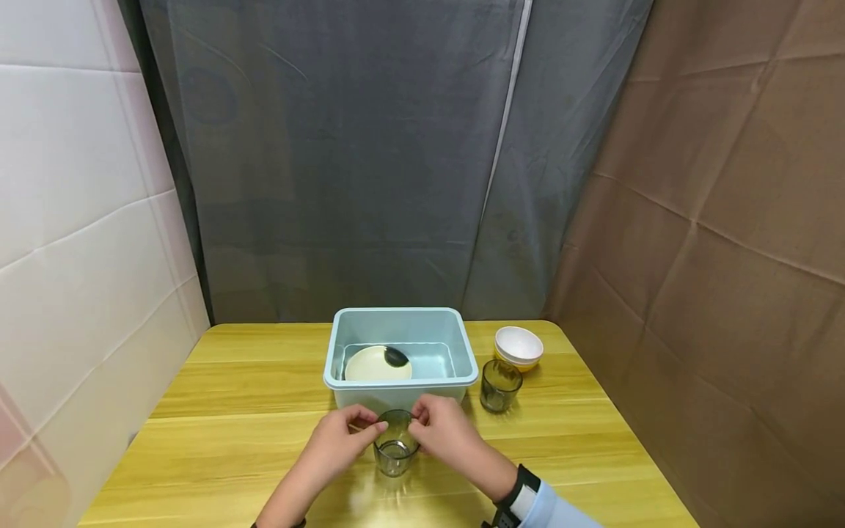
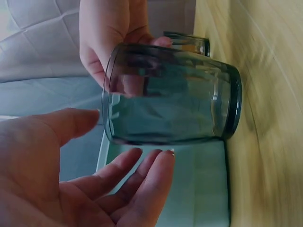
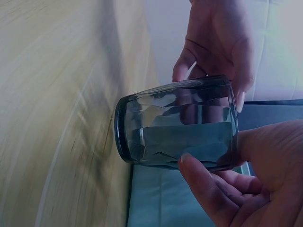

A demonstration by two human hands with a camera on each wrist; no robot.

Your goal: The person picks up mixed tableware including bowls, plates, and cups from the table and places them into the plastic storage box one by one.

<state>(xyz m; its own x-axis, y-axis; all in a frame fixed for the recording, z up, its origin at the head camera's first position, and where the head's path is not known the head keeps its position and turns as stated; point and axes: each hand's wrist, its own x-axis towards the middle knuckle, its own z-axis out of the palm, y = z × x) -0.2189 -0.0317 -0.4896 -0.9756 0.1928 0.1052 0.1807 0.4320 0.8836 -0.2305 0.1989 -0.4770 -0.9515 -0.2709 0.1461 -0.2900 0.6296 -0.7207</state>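
Note:
A smoky grey drinking glass (image 1: 395, 466) is held upright at the front of the table, its base at or just above the wood; I cannot tell whether it touches. My right hand (image 1: 449, 433) pinches its rim on the right side, with a fingertip against the outer wall in the right wrist view. My left hand (image 2: 123, 194) is around the left side, thumb near the rim and fingers relaxed, with a small gap to the glass (image 2: 175, 99) in the left wrist view. Directly behind stands a light blue plastic basin (image 1: 400, 317) with a cream and black dish (image 1: 370, 364) inside.
To the right of the basin stands a second smoky glass (image 1: 499, 389). Behind it is a white bowl (image 1: 518, 342) stacked on something yellow. Cloth hangs at the left, back and right of the wooden table (image 1: 231, 411).

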